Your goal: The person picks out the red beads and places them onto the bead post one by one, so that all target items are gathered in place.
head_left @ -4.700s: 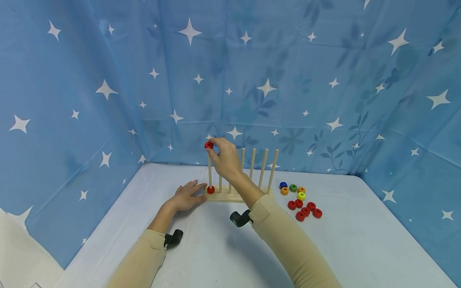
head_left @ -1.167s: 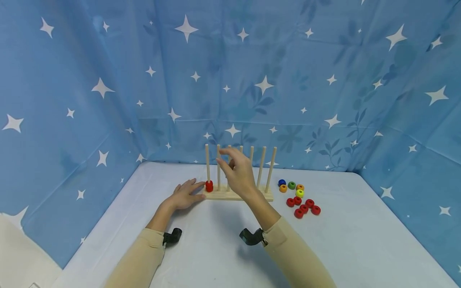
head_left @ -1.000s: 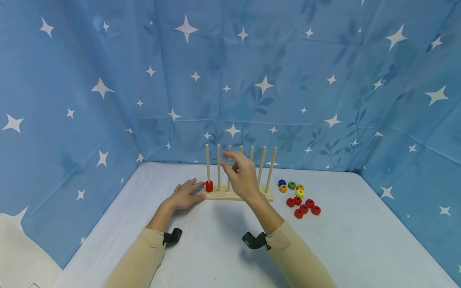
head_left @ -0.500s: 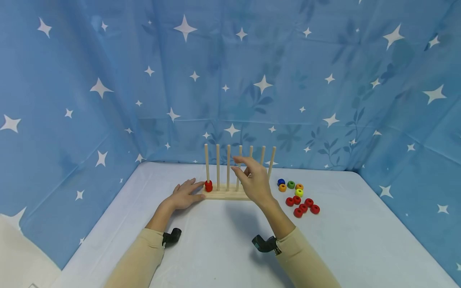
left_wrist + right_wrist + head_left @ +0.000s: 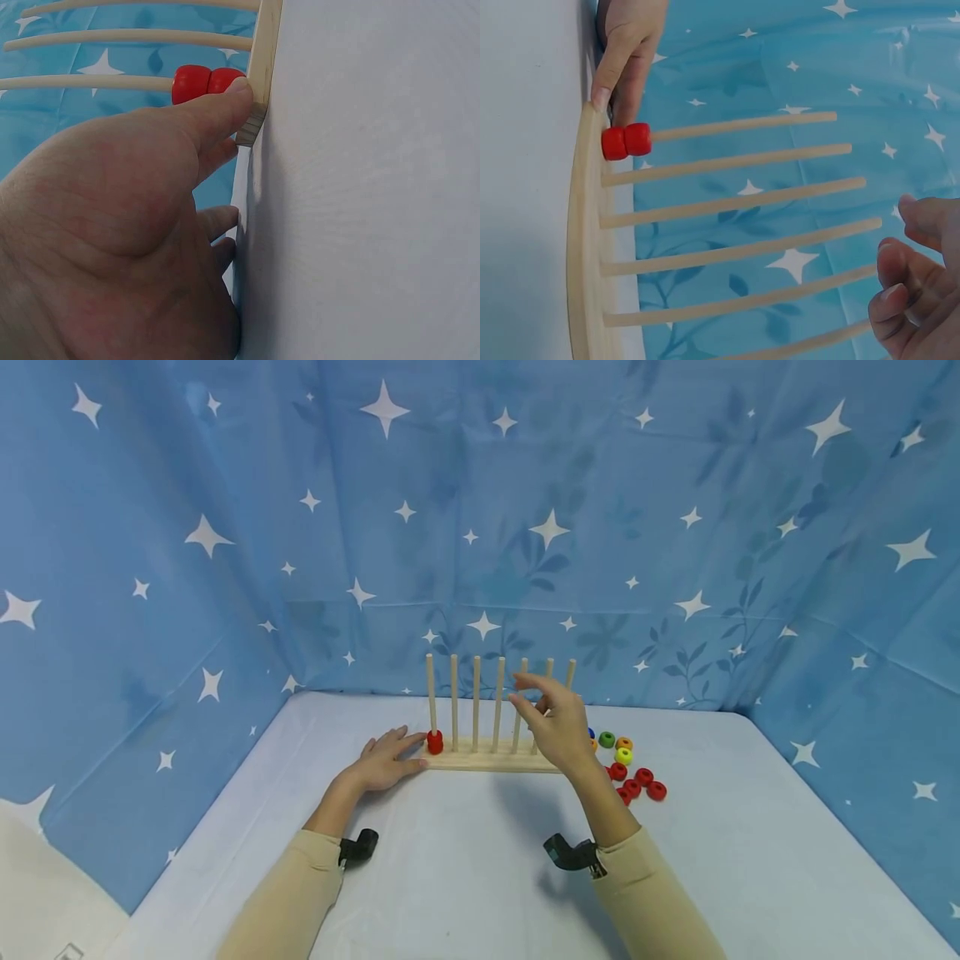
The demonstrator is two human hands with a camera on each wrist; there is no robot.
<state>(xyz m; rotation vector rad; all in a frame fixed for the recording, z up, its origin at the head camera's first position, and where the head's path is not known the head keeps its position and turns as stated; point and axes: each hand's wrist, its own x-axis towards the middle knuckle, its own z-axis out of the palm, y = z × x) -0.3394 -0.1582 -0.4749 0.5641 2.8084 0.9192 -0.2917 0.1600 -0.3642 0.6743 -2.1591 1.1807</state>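
Note:
A wooden peg rack (image 5: 487, 761) with several upright pegs stands on the table. Two red beads (image 5: 435, 742) are stacked at the bottom of its leftmost peg; the other pegs I see carry none. My left hand (image 5: 384, 762) holds the rack's left end, thumb (image 5: 225, 109) at the front corner and index finger behind. My right hand (image 5: 558, 724) is raised in front of the right-hand pegs, thumb and index finger curved and apart with nothing between them. In the right wrist view its fingertips (image 5: 892, 255) appear near the peg tops.
Right of the rack lie several loose red beads (image 5: 657, 791), with a green bead (image 5: 607, 739), a yellow bead (image 5: 623, 757), an orange bead (image 5: 624, 743) and a partly hidden blue bead (image 5: 591, 733). A blue star-patterned curtain (image 5: 480, 568) surrounds the white table (image 5: 450, 868).
My right hand has let go of a red bead at the leftmost peg's top; that bead now sits on the lower one. The hand has moved right. My left hand stays put.

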